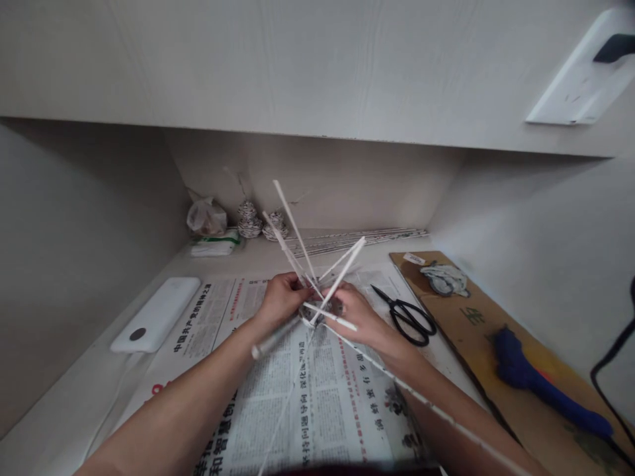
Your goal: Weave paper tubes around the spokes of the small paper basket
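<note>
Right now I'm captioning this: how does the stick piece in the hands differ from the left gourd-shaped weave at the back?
The stick piece has long splayed ends; the gourd-shaped weave is compact, with two bulges. The left hand and right hand hold the stick piece; neither touches the weave. Both show slender, whitish strips.

Seeing a white wall socket (570, 86) with a black plug (615, 48), upper right. Also got a white power bank (163, 309) slanted at left, and a plastic bag (207, 217) farther up. Lower right, spotting a blue glue gun (532, 383) lying on brown cardboard (446, 324), sharing it with a crumpled grey rag (445, 280) higher up.
</note>
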`<action>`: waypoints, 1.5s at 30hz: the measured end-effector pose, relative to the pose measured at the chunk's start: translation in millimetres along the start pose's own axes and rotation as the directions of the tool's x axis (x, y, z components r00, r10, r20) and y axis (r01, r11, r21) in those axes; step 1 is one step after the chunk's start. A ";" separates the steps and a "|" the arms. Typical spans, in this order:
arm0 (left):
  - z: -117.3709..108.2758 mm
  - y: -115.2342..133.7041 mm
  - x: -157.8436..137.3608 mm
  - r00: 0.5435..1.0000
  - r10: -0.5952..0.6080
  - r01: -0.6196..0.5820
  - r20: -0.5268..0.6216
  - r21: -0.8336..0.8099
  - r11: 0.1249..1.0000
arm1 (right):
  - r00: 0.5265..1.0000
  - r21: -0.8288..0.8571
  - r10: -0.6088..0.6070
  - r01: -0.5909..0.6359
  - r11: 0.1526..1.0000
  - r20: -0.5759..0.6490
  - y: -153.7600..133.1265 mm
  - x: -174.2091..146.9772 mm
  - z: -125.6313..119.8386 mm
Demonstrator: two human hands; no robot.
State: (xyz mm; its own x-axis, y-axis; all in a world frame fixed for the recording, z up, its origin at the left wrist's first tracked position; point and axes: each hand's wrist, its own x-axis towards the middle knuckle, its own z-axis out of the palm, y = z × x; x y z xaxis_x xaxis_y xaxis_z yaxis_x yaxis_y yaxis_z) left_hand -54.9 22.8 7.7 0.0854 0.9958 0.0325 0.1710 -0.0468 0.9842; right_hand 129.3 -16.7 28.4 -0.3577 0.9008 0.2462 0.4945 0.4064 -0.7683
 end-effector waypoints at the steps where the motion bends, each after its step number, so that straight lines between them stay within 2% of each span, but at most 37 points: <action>1: 0.2 0.3 -1.4 1.000 0.004 -0.004 0.002 0.020 1.000 | 1.000 -0.057 -0.011 0.012 0.998 0.028 0.2 -1.0 -0.1; 5: 1.2 0.9 -4.9 0.999 0.031 -0.030 -0.014 0.069 0.997 | 1.000 -0.157 -0.002 0.004 0.988 0.014 1.7 -4.3 1.9; 9: 1.1 2.5 -3.7 1.000 0.009 -0.009 -0.005 0.022 1.000 | 0.993 -0.107 -0.116 0.112 0.988 -0.027 0.6 -3.9 5.7; 11: 1.3 2.3 -1.8 1.000 -0.002 0.002 -0.009 -0.034 0.999 | 0.984 0.032 -0.088 0.094 0.995 -0.153 1.1 -1.4 8.4; 12: 1.6 1.4 -0.6 1.000 -0.008 0.007 -0.013 -0.062 0.998 | 0.973 0.152 -0.025 0.062 0.986 -0.230 1.8 0.3 9.6; 15: 3.0 -3.2 2.4 0.999 -0.024 0.020 -0.035 -0.107 0.994 | 0.896 0.524 0.213 0.026 0.851 -0.391 2.6 5.5 10.1; 17: 4.1 -5.8 2.9 0.999 -0.031 0.028 -0.032 -0.108 0.994 | 0.854 0.624 0.278 0.067 0.779 -0.439 0.8 7.6 8.8; 18: 4.6 -6.1 2.4 0.999 -0.028 0.025 -0.028 -0.106 0.994 | 0.849 0.630 0.282 0.075 0.773 -0.447 -0.6 7.8 8.4; 24: 10.6 1.2 -8.0 0.999 0.052 -0.052 0.003 -0.078 0.996 | 0.914 0.451 0.249 -0.085 0.888 -0.319 -2.9 1.9 17.8; 27: 14.9 2.0 -11.4 0.999 0.049 -0.049 0.000 -0.110 0.993 | 0.940 0.328 0.172 -0.069 0.942 -0.295 0.7 -0.9 22.1; 32: 15.0 0.0 -10.3 1.000 0.008 -0.010 -0.024 -0.119 0.993 | 0.978 0.193 0.073 -0.035 0.981 -0.195 0.8 -3.3 17.7; 38: 15.4 4.8 -10.1 0.994 -0.105 0.102 0.002 -0.240 0.965 | 0.980 -0.056 -0.079 0.069 0.996 -0.184 0.7 -3.4 9.1; 42: 17.8 9.4 -11.1 0.989 -0.146 0.140 0.000 -0.279 0.950 | 0.984 -0.152 -0.064 0.039 0.988 -0.164 4.4 -2.2 8.9; 45: 19.0 11.2 -11.6 0.989 -0.151 0.143 -0.002 -0.309 0.940 | 0.968 -0.092 -0.026 0.003 0.996 -0.248 5.2 -0.8 11.6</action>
State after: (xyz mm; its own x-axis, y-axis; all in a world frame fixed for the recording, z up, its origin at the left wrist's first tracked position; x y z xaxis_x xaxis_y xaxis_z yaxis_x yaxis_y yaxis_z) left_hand -35.4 9.3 15.0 0.0565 0.9916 -0.1160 -0.1306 0.1226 0.9838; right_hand 123.0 -17.0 17.4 -0.1623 0.8998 0.4050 0.5640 0.4213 -0.7102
